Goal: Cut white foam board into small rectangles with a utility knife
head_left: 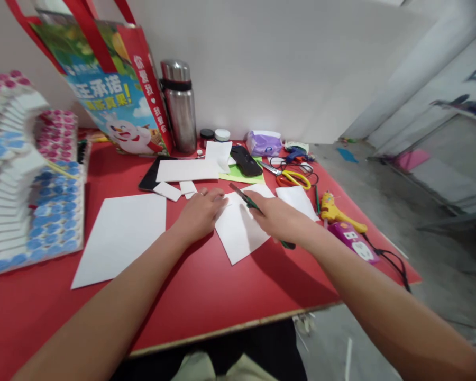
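Note:
My left hand point(200, 211) lies on the red table point(206, 296) with its fingers curled over the left edge of a white paper sheet point(240, 233), pressing it down. My right hand point(280, 217) is closed on green-handled scissors point(246, 199), whose blades point up and left over the same sheet. A larger white sheet point(121, 238) lies to the left of my left hand. Small white paper offcuts point(174, 189) lie just beyond it.
At the back stand a red shopping bag point(115, 90), a steel flask point(179, 106), a black tablet point(153, 177) under paper, yellow scissors point(295, 179) and a tissue pack point(264, 143). A yellow glue gun point(339, 211) lies right. Stacked blue and pink paper pieces point(27, 174) fill the left.

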Demonstrator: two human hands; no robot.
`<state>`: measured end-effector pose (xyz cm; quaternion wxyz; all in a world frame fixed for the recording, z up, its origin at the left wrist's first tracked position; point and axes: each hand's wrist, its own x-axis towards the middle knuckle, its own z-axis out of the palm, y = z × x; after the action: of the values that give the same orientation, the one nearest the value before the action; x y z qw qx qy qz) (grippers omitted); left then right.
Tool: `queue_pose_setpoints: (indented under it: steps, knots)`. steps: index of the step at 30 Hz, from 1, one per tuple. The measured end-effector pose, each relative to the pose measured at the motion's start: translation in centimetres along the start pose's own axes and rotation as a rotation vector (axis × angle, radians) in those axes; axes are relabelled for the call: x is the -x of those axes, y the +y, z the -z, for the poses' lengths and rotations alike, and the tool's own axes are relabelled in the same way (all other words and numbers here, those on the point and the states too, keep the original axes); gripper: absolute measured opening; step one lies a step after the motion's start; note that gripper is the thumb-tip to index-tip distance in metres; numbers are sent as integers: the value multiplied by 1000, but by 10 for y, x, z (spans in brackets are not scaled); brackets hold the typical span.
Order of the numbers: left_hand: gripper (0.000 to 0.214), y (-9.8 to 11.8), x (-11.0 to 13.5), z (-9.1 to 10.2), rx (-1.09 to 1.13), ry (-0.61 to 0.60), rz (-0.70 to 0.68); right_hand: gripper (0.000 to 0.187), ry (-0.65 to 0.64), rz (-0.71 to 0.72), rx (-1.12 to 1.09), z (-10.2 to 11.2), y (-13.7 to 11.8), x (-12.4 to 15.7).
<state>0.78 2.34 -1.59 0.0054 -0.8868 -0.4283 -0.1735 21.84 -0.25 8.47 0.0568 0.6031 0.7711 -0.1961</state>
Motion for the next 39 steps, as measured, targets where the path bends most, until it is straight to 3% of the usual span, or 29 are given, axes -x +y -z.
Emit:
queue_pose_setpoints:
  steps: [22, 31, 39]
  knots:
    - [33, 1, -2, 2, 19, -3, -5, 62, -94, 55, 101, -4, -16, -9]
    - [37, 10, 3, 1, -61, -33, 24, 51, -96, 146, 166, 3, -18, -18]
    - [32, 15, 2, 3, -57, -30, 53, 49, -115, 117, 125, 1, -14, -5]
